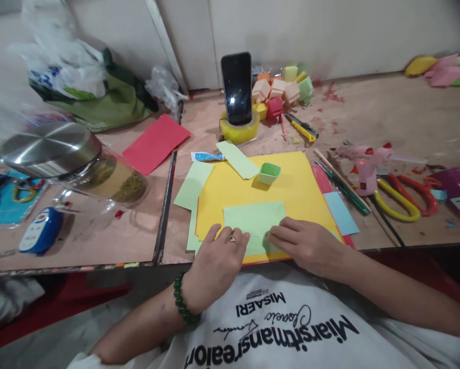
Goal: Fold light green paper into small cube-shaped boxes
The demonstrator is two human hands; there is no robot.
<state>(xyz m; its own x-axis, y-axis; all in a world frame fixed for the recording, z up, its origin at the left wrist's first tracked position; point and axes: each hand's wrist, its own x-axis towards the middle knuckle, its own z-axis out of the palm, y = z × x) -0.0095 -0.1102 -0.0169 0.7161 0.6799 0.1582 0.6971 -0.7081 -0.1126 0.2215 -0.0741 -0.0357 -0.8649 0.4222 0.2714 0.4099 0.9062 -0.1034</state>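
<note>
A light green paper sheet (256,218) lies on a stack topped by a yellow sheet (299,189). My left hand (224,251), with a ring and a green bead bracelet, rests at the green sheet's lower left with its fingers curled. My right hand (307,246) is at the sheet's lower right, fingers pressed together on the paper. What lies under the fingertips is partly hidden. Beyond the sheet stand a small folded green paper box (269,174) and a green paper strip (238,160).
A phone (236,89) stands in a yellow tape roll (239,128). Folded paper shapes (276,91) and a cutter (302,128) lie behind. To the right are a pink glue gun (368,166) and scissors (399,202); to the left, a glass jar (115,177) and red paper (157,144).
</note>
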